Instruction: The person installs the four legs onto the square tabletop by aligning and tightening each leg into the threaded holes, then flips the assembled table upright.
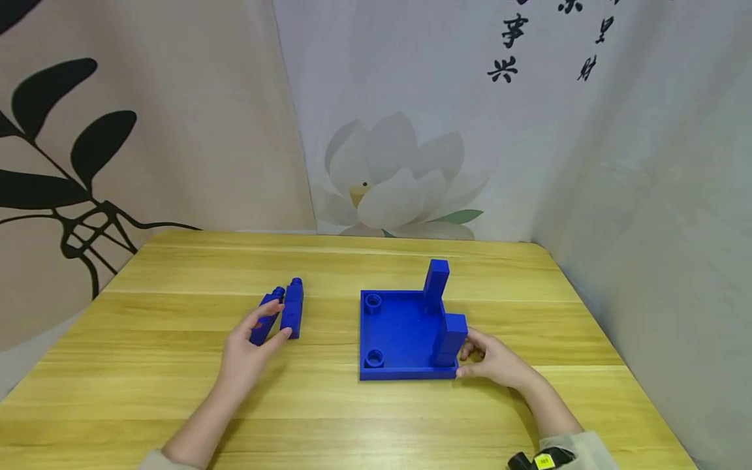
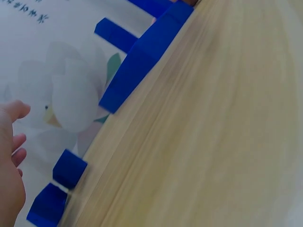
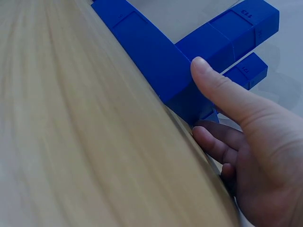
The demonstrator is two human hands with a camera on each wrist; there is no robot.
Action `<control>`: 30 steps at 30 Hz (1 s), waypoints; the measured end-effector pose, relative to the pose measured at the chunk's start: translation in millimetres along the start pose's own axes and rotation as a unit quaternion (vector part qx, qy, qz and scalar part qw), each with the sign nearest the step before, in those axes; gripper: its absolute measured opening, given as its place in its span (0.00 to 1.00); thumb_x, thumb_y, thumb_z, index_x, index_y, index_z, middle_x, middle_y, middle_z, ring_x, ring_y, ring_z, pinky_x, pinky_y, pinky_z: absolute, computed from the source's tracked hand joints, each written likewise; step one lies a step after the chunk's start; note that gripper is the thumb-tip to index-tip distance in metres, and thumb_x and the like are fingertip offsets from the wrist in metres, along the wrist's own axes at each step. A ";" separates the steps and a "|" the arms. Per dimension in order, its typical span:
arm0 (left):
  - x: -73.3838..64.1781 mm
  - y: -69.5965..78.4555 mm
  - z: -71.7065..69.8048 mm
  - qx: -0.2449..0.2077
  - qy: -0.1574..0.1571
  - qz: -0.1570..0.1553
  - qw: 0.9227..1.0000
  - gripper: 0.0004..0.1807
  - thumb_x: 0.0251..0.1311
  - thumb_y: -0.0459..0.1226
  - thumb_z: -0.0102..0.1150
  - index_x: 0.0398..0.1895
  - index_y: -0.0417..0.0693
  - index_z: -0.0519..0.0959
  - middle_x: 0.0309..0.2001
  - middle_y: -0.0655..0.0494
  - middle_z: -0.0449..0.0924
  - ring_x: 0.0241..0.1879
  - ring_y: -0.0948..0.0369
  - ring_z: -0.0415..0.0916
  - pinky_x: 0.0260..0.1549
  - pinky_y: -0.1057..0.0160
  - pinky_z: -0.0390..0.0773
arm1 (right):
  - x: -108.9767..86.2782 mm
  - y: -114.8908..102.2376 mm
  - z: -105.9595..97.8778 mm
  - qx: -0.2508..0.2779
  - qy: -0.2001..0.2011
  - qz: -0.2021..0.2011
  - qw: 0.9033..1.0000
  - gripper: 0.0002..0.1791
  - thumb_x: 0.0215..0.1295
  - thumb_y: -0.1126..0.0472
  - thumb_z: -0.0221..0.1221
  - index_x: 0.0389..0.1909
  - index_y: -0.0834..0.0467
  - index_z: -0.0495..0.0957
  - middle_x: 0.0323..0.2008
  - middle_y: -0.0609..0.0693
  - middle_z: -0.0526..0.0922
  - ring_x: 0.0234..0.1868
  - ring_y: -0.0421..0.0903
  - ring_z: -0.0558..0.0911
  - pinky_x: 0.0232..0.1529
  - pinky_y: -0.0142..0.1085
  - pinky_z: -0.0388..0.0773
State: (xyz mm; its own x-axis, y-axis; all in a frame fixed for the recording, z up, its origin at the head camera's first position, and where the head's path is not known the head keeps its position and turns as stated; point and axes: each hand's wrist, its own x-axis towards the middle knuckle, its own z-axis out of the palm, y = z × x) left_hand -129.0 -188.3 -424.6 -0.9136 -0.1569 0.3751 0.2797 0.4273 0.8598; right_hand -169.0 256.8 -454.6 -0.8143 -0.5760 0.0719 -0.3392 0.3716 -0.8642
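Two blue posts with round pegs at their far ends lie side by side on the table, a left post (image 1: 266, 320) and a right post (image 1: 293, 310). My left hand (image 1: 249, 336) reaches over them, thumb and index finger spread apart. Right of them sits a square blue tray (image 1: 402, 326) with a low rim. Two posts stand upright along its right side, a rear post (image 1: 436, 284) and a front post (image 1: 451, 336). My right hand (image 1: 496, 362) is at the tray's front right corner, thumb extended and other fingers loosely bent against the corner (image 3: 189, 101).
Inside the tray's left side are two round sockets, a rear socket (image 1: 373, 303) and a front socket (image 1: 374, 358). The wooden table (image 1: 329, 418) ends against a printed cloth backdrop (image 1: 411, 78). A dark strap (image 1: 543, 459) circles my right sleeve.
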 end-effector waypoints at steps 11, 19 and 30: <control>9.3 -19.2 -20.7 0.057 0.035 -0.029 0.997 0.28 0.54 0.32 0.69 0.60 0.36 0.73 0.55 0.44 0.75 0.57 0.52 0.67 0.53 0.53 0.63 | 0.1 -2.6 -0.7 0.001 -0.001 0.010 1.000 0.27 0.52 0.59 0.71 0.52 0.57 0.72 0.33 0.54 0.76 0.36 0.48 0.75 0.36 0.33 0.72; 9.2 -27.2 -25.0 0.072 0.009 -0.061 0.996 0.33 0.55 0.35 0.69 0.63 0.36 0.69 0.58 0.42 0.73 0.57 0.49 0.66 0.49 0.57 0.66 | 0.4 -5.0 0.8 0.002 0.002 0.006 1.000 0.26 0.53 0.62 0.71 0.51 0.58 0.71 0.34 0.55 0.76 0.36 0.51 0.75 0.35 0.33 0.71; 9.6 -34.8 -24.1 0.078 -0.019 -0.117 0.990 0.34 0.54 0.37 0.70 0.63 0.35 0.69 0.54 0.37 0.74 0.52 0.47 0.71 0.45 0.66 0.70 | 0.4 -3.3 0.9 0.002 0.003 0.005 1.000 0.28 0.53 0.62 0.71 0.53 0.60 0.71 0.33 0.56 0.76 0.36 0.52 0.75 0.36 0.32 0.71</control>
State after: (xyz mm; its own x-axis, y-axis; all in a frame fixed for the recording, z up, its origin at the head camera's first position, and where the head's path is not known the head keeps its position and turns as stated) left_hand -140.4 -226.1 -442.6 -0.9595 -0.2353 0.1550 0.0116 0.5166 0.8561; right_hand -167.8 254.7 -452.2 -0.8207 -0.5674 0.0668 -0.3294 0.3745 -0.8667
